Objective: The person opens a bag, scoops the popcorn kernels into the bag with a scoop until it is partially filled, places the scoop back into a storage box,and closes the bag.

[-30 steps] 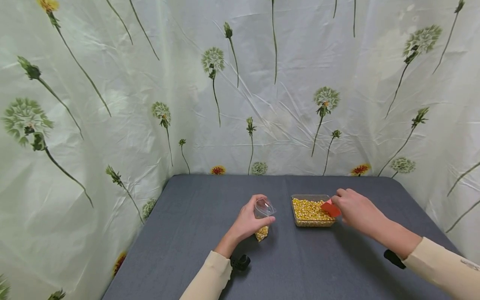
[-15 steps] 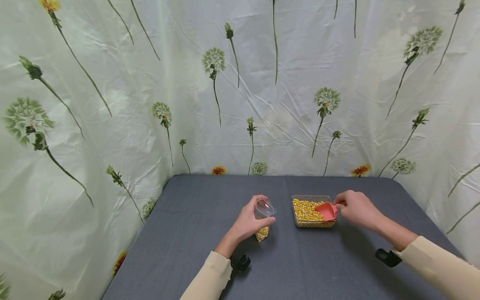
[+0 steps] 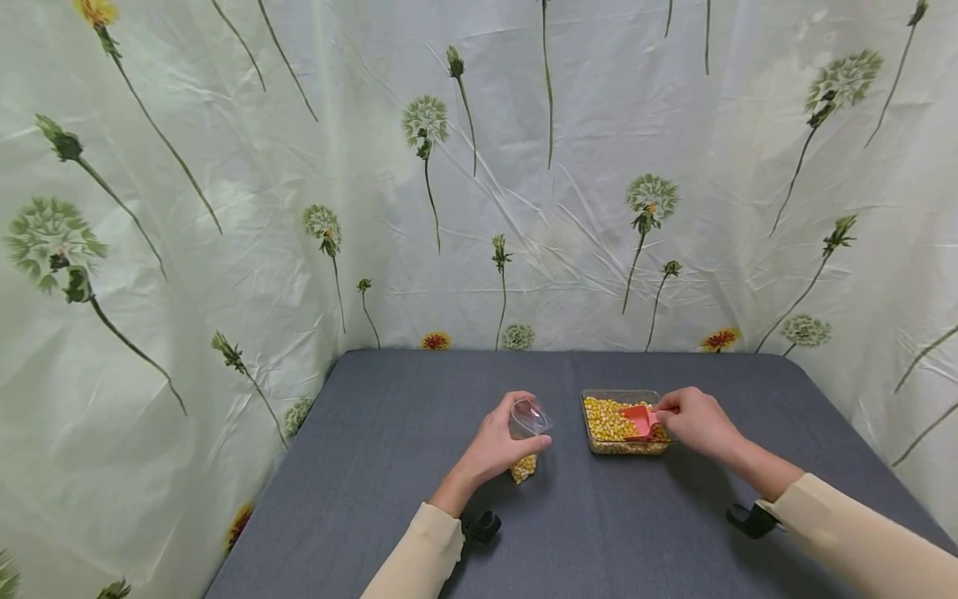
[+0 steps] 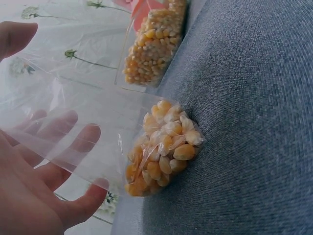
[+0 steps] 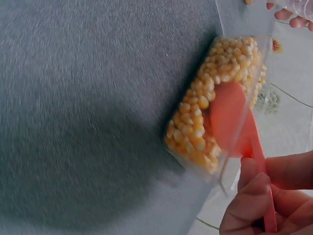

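My left hand holds a clear plastic bag upright, with thumb and fingers curved round its open mouth. Corn kernels fill the bottom of the bag, which stands on the cloth in the left wrist view. To the right, a clear rectangular container holds many more corn kernels. My right hand pinches the handle of a pink scoop between thumb and fingers. The scoop's bowl is inside the container, its front edge down among the kernels.
A dark grey cloth covers the table. Behind it and at the sides hangs a pale curtain printed with dandelions. A black wrist strap shows under the right sleeve, and another strap by the left.
My right hand has moved left with the scoop, from the container's right end toward its middle; the scoop has turned from tipped to bowl up. The left hand and bag stay in place.
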The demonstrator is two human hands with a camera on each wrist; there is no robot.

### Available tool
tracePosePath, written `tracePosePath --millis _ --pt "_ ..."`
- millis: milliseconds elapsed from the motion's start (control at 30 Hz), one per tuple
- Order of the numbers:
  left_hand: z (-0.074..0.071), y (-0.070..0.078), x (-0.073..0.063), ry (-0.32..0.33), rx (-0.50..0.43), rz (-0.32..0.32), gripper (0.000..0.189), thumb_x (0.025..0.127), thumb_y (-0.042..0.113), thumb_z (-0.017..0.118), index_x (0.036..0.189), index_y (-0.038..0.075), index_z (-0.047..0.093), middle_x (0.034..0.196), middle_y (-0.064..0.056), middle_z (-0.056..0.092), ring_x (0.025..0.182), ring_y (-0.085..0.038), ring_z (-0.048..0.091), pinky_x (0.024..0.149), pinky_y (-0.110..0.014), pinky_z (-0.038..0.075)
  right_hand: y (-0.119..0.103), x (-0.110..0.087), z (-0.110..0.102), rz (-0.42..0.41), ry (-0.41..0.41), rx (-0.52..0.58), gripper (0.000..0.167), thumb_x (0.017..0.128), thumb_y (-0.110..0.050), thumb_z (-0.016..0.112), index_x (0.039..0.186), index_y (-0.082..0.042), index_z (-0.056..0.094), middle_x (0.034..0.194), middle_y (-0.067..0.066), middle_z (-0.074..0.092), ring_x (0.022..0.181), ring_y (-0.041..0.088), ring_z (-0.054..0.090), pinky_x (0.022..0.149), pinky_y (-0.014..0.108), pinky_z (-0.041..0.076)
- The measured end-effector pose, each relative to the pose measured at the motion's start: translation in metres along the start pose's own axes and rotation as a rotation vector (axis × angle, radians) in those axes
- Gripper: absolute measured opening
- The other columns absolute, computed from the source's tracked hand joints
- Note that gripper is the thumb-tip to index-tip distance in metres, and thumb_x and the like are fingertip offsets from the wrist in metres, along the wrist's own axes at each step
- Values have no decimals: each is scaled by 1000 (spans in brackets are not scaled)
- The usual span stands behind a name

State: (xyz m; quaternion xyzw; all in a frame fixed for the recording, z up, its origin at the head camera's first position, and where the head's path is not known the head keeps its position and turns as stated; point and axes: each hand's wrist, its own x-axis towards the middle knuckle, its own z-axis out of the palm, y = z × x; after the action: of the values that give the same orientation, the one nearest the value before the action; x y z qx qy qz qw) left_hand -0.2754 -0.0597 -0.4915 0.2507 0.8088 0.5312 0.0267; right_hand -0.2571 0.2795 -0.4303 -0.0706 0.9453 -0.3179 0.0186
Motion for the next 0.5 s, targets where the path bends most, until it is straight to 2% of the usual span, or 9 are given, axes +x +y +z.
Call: tracePosePath --millis 133,500 --pt "0 0 0 0 11 -1 69 88 46 76 142 14 46 122 7 57 108 -13 58 81 -35 53 2 4 8 35 16 7 17 95 -6 60 98 4 74 74 3 61 62 18 46 55 35 36" --pt "0 3 -1 -1 4 -29 60 89 38 77 139 20 49 122 8 58 107 -13 57 89 -46 49 -3 3 15 105 21 50 19 97 -7 60 100 7 73 84 9 66 70 21 50 59 35 39"
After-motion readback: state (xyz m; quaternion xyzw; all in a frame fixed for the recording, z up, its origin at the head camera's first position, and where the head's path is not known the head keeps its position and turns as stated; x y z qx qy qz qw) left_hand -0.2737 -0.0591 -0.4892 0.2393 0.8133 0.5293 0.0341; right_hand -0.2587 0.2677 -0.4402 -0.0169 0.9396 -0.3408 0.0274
